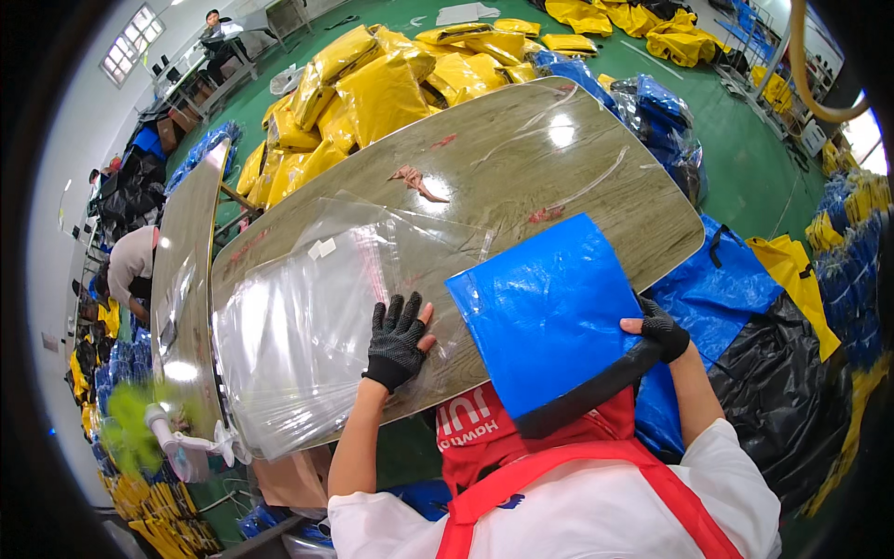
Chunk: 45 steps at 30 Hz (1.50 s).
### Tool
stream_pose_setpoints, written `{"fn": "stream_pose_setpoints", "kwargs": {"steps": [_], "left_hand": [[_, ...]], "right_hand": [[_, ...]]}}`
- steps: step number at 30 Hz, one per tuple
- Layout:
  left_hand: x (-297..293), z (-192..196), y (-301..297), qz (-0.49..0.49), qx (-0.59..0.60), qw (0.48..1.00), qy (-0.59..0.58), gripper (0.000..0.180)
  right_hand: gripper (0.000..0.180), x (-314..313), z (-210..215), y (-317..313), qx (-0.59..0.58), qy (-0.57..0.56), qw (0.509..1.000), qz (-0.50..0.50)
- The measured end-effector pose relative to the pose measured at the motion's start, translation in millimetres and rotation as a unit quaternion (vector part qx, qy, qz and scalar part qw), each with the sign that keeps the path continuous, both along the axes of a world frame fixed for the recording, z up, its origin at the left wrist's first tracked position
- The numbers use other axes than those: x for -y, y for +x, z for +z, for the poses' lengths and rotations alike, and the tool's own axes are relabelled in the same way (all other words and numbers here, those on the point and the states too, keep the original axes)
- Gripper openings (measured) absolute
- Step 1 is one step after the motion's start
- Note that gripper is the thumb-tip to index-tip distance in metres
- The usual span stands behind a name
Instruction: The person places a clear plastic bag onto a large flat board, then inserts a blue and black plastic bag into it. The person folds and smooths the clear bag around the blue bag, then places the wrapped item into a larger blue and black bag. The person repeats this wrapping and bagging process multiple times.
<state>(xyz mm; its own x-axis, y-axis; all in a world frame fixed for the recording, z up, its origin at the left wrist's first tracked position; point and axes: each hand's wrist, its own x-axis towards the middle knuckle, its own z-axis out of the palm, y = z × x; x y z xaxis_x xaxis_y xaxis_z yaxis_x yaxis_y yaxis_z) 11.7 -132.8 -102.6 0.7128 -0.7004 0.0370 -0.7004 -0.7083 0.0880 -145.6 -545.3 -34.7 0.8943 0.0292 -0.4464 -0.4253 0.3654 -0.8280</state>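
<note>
My left hand [398, 343], in a black dotted glove with bare fingertips, lies with spread fingers on the near right part of a stack of clear plastic bags [298, 326]. In my right hand [659, 331], gloved the same way, is the right edge of a folded blue tarp sheet [549, 312]; the thumb is on top and the other fingers are hidden beneath. A black strip [587, 387] runs along the sheet's near edge. The sheet rests over the front right of the wood-patterned table [494, 196], partly overhanging its near edge.
Yellow packed bundles [372, 84] are heaped beyond the table. A crumpled brown scrap [416, 182] lies on the tabletop. Blue and black sheets [773, 373] hang or lie at my right. A small green-bladed fan [140, 429] stands at the left, and a person [132, 265] bends farther back.
</note>
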Motion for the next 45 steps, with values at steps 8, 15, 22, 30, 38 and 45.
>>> {"fn": "stream_pose_setpoints", "kwargs": {"steps": [8, 15, 22, 30, 38, 45], "left_hand": [[1.1, -16.5, 5.9, 0.035, -0.014, 0.999, -0.031, 0.045], [0.4, 19.3, 10.1, 0.079, -0.253, 0.901, -0.342, 0.049], [0.4, 75.0, -58.0, -0.047, -0.074, 0.988, -0.125, 0.047], [-2.4, 78.6, -72.6, 0.061, -0.061, 0.989, -0.119, 0.059], [-7.4, 61.0, -85.6, 0.091, -0.019, 0.986, -0.139, 0.053], [-9.8, 60.3, -96.6, 0.113, -0.053, 0.972, -0.199, 0.051]], "right_hand": [[0.069, 3.2, -18.5, -6.5, -0.001, -0.035, 0.999, -0.005], [0.078, -44.0, 9.8, 0.4, 0.029, -0.047, 0.994, 0.090], [0.052, -86.3, -62.0, 72.8, 0.175, -0.163, 0.931, 0.276], [0.034, -131.1, -45.0, 178.4, 0.204, -0.257, 0.886, 0.328], [0.021, -114.4, -40.6, 85.1, 0.003, -0.020, 0.992, 0.127], [0.024, -142.1, -80.2, 36.7, 0.240, -0.450, 0.854, -0.100]]}}
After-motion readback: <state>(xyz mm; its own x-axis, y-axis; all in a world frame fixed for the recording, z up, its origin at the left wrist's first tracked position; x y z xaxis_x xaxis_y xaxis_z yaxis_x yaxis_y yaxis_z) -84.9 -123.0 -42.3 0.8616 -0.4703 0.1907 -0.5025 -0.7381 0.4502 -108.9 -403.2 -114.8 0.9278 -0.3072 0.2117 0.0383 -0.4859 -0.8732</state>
